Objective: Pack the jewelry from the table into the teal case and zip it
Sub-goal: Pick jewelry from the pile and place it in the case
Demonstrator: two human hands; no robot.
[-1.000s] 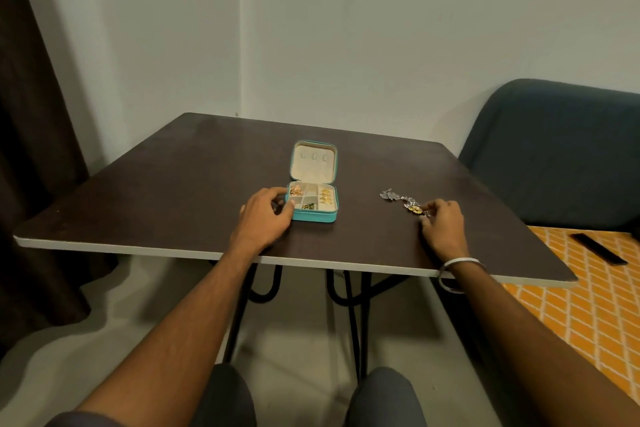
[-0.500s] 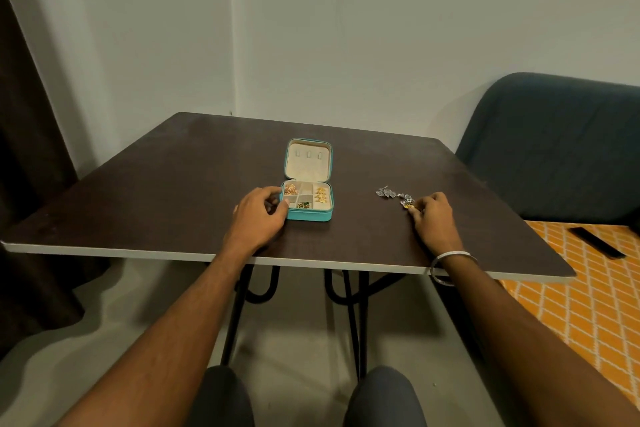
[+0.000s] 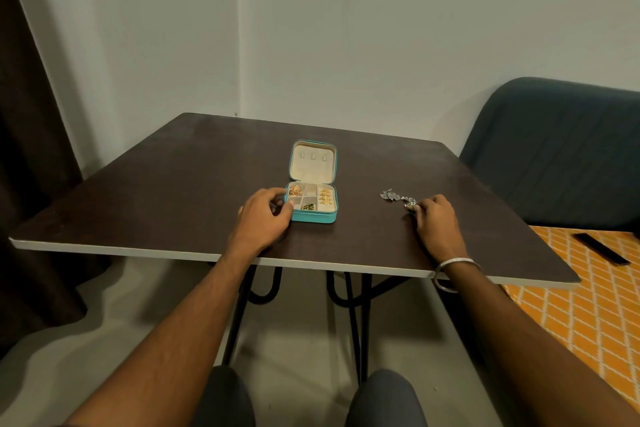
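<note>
The teal case (image 3: 312, 218) lies open on the dark table (image 3: 173, 191), its cream lid (image 3: 312, 163) flat behind it. Several compartments hold gold and green pieces. My left hand (image 3: 265, 222) grips the case's left front corner, thumb on the rim. To the right, silver jewelry (image 3: 390, 195) lies loose on the table in a short string. My right hand (image 3: 434, 218) has its fingers curled on the near end of that string, pinching a gold-and-silver piece (image 3: 410, 206). How much of the piece sits under my fingers is hidden.
A dark blue padded chair (image 3: 561, 149) stands right of the table. An orange patterned mat (image 3: 588, 302) lies on the floor with a black flat object (image 3: 601, 249) on it. A dark curtain (image 3: 31, 149) hangs at the left. My knees (image 3: 381, 399) are below the table's front edge.
My right hand has closed in a little on the near end of the jewelry. My left hand stays on the case. The camera has shifted slightly.
</note>
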